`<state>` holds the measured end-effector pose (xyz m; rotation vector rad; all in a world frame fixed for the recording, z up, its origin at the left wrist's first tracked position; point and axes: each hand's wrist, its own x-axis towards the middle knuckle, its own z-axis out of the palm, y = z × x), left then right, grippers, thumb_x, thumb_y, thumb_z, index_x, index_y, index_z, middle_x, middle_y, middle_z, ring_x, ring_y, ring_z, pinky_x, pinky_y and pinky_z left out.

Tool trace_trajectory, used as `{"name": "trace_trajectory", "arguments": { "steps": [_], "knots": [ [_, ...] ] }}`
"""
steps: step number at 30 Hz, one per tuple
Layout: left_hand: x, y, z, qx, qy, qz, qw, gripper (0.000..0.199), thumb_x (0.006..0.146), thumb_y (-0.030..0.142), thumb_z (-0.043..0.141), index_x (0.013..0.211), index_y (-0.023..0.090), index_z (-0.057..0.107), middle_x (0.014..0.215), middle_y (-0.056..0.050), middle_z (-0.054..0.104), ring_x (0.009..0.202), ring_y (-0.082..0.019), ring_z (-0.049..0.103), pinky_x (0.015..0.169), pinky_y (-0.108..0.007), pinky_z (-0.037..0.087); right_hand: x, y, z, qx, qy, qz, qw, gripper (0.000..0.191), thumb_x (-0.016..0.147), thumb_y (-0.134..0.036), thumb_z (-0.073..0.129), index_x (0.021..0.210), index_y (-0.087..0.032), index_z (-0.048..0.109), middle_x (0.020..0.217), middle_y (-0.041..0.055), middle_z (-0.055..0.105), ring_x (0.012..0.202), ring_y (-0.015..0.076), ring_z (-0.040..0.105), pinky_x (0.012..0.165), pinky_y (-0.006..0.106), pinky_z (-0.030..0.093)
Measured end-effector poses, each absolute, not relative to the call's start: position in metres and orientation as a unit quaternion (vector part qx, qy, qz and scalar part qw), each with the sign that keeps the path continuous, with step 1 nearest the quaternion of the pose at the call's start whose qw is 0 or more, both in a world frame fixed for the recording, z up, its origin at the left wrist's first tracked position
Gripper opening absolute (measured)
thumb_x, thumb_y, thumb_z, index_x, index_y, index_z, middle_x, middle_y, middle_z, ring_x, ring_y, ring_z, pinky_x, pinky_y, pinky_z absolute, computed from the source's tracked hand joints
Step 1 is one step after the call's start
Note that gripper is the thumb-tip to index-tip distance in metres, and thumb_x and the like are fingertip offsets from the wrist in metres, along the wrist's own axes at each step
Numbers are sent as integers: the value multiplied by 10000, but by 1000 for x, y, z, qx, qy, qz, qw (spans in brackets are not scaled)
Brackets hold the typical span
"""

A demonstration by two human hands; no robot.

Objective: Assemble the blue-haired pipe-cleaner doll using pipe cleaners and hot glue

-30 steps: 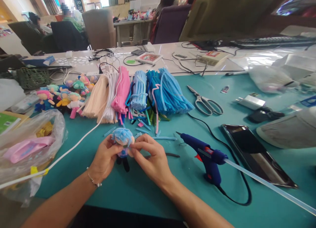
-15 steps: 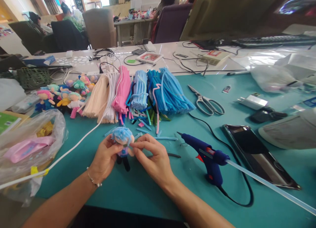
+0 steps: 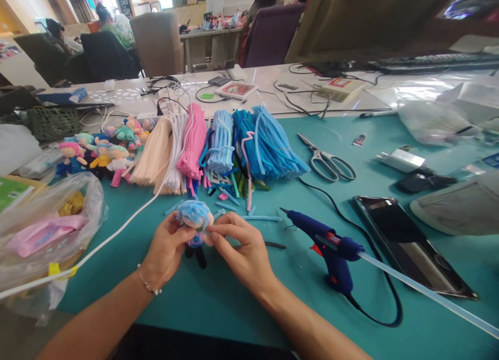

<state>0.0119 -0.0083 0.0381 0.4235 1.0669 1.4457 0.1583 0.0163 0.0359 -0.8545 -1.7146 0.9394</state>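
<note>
We observe the left hand (image 3: 167, 245) closed around a small blue-haired, black-legged fuzzy doll (image 3: 195, 215), its thumb across the front. The right hand (image 3: 245, 248) has thumb and fingertips drawn nearly together at the doll's other side; we cannot tell whether they pinch the doll or only touch it. The doll is over the teal mat (image 3: 234, 318), nearer us than the blue fuzzy-stem bundle (image 3: 275, 146); foot contact is unclear. The left fingertips are hidden behind the doll. A thin dark strip (image 3: 275, 245) runs partly behind the right hand.
</note>
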Motion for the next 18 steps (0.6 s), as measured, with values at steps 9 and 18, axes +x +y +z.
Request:
{"name": "trace_trajectory", "arguments": {
  "steps": [9, 18],
  "knots": [
    [12, -8, 37, 183, 452, 627, 607, 271, 521, 104, 804, 773, 175, 735, 795, -17, 747, 741, -145, 664, 722, -245, 518, 159, 17, 34, -355, -702, 413, 459, 147, 836, -202, 603, 825, -202, 750, 711, 28, 621, 657, 149, 590, 592, 268, 477],
    [13, -9, 39, 209, 420, 636, 612, 228, 609, 167, 767, 824, 179, 692, 848, -32, 739, 800, -178, 675, 811, -305, 495, 159, 19, 40, -379, -639, 527, 413, 168, 824, -303, 637, 877, -178, 735, 786, 34, 601, 710, 155, 609, 632, 273, 524]
  ]
}}
